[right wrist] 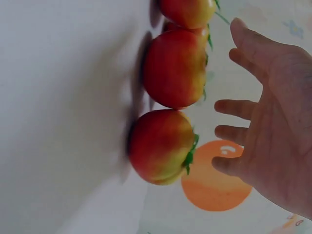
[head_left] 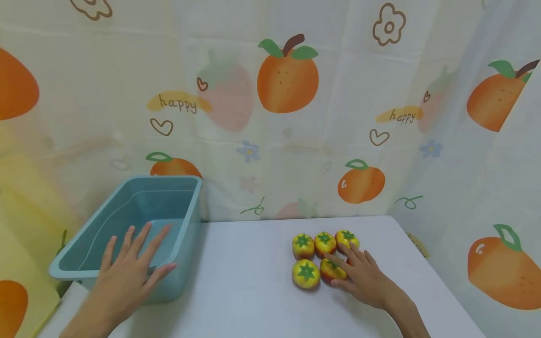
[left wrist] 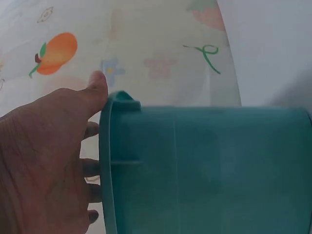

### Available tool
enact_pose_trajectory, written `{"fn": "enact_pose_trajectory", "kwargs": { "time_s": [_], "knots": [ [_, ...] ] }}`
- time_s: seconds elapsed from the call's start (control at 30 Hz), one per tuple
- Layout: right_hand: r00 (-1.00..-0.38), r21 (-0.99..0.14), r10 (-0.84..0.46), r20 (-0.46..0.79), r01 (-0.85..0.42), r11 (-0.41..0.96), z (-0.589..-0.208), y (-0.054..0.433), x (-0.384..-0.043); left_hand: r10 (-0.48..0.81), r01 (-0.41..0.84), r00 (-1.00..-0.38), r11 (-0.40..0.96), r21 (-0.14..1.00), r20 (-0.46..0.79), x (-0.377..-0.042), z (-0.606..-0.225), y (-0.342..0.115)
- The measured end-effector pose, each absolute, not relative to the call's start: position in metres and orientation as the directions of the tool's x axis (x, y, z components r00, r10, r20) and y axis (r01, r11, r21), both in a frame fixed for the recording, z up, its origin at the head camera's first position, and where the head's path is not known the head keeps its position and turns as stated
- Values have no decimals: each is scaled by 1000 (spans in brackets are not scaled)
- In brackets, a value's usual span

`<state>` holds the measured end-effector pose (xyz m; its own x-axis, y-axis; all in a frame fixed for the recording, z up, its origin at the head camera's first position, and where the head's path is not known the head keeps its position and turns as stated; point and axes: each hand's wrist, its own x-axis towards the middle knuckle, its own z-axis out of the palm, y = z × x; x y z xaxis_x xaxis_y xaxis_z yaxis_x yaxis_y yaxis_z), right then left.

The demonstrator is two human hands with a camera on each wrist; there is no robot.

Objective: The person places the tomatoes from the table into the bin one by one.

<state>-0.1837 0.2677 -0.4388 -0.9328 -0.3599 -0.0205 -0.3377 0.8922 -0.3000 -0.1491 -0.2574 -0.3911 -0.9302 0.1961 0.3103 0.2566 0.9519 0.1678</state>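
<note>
A blue-green plastic tub (head_left: 192, 244) stands at the left of the table. My left hand (head_left: 127, 272) is above its near rim with fingers spread, holding nothing. In the left wrist view the fingers are beside the tub's rim (left wrist: 108, 170); whether they touch it I cannot tell. Several red-and-yellow fruits with green star-shaped tops, perhaps tomatoes or persimmons, sit in two rows at the right, among them a front-left fruit (head_left: 306, 274). Over the right end of these rows is my right hand (head_left: 363, 277), fingers apart and partly covering them. The right wrist view shows a gap between this hand and the nearest fruit (right wrist: 163, 146).
A white table (head_left: 241, 272) extends between the tub and the fruits. Behind it hangs a curtain (head_left: 287, 155) printed with oranges, flowers and lettering; more of it runs down the right side. The tub's high walls rise from the table.
</note>
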Motion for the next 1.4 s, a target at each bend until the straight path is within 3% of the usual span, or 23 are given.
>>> {"fn": "enact_pose_trajectory", "kwargs": {
  "time_s": [0.13, 0.33, 0.43, 0.57, 0.67, 0.93, 1.4],
  "knots": [
    [-933, -274, -359, -25, -339, 900, -446, 269, -179, 190, 223, -956, 966, 132, 225, -147, -392, -270],
    [-921, -292, -383, -76, -346, 891, -453, 273, -177, 224, 227, -951, 974, -13, 211, -149, -395, -274],
    [-918, -324, -380, -114, -327, 888, -455, 275, -177, 249, 250, -929, 968, -33, 275, -151, -399, -273],
    [-920, -330, -369, -135, -310, 892, -455, 277, -176, 326, 315, -835, 944, -102, 444, -151, -406, -268],
    [-923, -339, -357, -144, -293, 894, -454, 278, -176, 352, 328, -796, 935, -138, 492, -151, -408, -262],
    [-916, -335, -369, -158, -302, 893, -456, 278, -177, 307, 286, -869, 952, -113, 389, -144, -405, -238],
    [-908, -334, -395, -137, -333, 882, -457, 274, -179, 416, 391, -771, 907, -156, 482, -144, -406, -191]
  ]
}}
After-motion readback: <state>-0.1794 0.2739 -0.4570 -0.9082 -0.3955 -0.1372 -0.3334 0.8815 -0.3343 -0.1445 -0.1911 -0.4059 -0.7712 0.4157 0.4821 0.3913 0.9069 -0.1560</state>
